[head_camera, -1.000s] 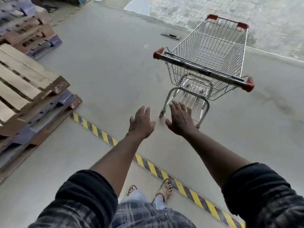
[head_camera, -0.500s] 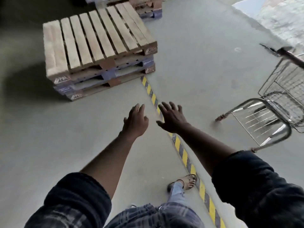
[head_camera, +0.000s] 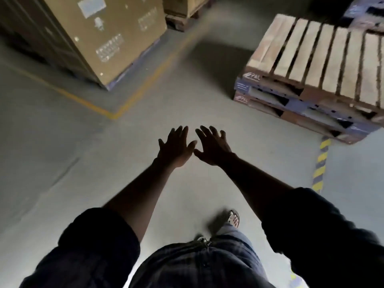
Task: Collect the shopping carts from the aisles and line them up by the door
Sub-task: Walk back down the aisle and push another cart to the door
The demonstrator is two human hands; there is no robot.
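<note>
Left hand [head_camera: 175,148] and right hand [head_camera: 212,146] — both spread wide, empty (thumbs nearly meeting) — above bare floor [head_camera: 62,163].

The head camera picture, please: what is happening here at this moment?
A person walks across a grey warehouse floor with both arms stretched forward. The left hand and the right hand are open, fingers spread, and hold nothing. No shopping cart is in view. A stack of wooden pallets stands ahead on the right, and a large cardboard box ahead on the left, behind a yellow floor line. The picture is blurred.
</note>
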